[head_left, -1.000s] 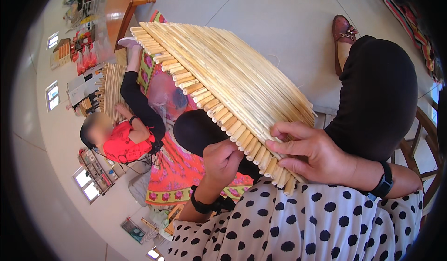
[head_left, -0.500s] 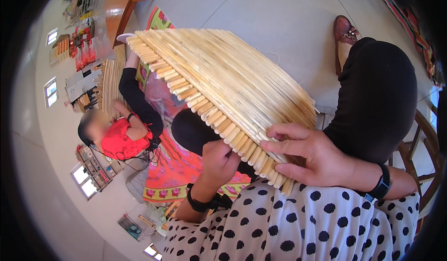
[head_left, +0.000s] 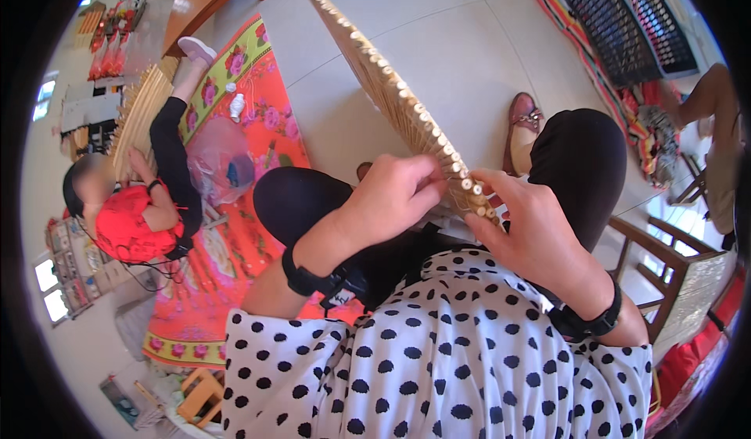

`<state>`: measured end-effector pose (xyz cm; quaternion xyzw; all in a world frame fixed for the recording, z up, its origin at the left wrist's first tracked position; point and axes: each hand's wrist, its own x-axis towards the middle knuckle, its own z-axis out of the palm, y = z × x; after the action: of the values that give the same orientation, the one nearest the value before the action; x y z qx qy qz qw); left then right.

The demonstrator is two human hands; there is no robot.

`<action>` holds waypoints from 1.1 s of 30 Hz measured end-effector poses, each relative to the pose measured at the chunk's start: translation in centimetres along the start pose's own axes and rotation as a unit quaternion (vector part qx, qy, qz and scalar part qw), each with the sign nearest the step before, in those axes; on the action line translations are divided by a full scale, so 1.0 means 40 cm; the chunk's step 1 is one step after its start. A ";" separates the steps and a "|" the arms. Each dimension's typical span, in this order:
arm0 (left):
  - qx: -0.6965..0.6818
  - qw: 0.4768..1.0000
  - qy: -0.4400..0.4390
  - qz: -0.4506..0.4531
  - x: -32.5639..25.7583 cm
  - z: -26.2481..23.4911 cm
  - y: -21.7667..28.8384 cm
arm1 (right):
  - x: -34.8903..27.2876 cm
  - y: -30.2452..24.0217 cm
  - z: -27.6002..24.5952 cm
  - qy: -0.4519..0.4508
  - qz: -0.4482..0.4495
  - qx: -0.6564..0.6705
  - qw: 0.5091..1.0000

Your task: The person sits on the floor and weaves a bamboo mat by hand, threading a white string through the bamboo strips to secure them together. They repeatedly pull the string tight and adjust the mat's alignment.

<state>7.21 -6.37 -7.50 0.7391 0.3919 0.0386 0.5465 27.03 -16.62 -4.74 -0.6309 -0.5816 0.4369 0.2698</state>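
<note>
Left hand (head_left: 395,200): fingers curled, thumb brought close to forefinger against the left face of a stalk mat (head_left: 391,98); whether a strand is pinched cannot be told. Right hand (head_left: 536,224): the mat's near end is held between thumb and forefinger.

Mat is made of slender, straw-coloured round stalks, laid closely side by side; cut ends are seen as pale discs, some dark-centred. It is held above the lap, between the knees, steeply tilted. Long axis is directed from the hands away and leftward, far tip near the top of view; cut ends are turned up toward the camera.

One second earlier the broad, ribbed face was shown; now the mat is seen nearly edge-on.

Farther out: soft polka-dot blouse (head_left: 438,337), black trousers (head_left: 579,153); leftward, crinkled clear plastic bag (head_left: 223,161) on red floral cloth (head_left: 270,118); a second mat (head_left: 141,118) is touched by a red-shirted co-worker (head_left: 137,224).
</note>
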 end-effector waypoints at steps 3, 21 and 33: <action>0.025 0.998 -0.006 0.064 0.033 -0.005 0.011 | 0.013 -0.025 0.008 0.071 -0.008 -0.099 0.992; 0.106 0.946 0.056 0.300 0.082 0.022 -0.093 | 0.084 -0.028 0.071 0.228 0.073 -0.411 0.880; 0.033 0.963 0.115 0.240 -0.109 -0.030 -0.142 | 0.097 0.029 -0.003 0.230 0.065 -0.358 0.903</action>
<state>0.57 -7.59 -10.15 0.8198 0.2638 0.2403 0.4479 27.50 -13.06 -6.57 -0.8043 -0.5784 0.0586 0.1228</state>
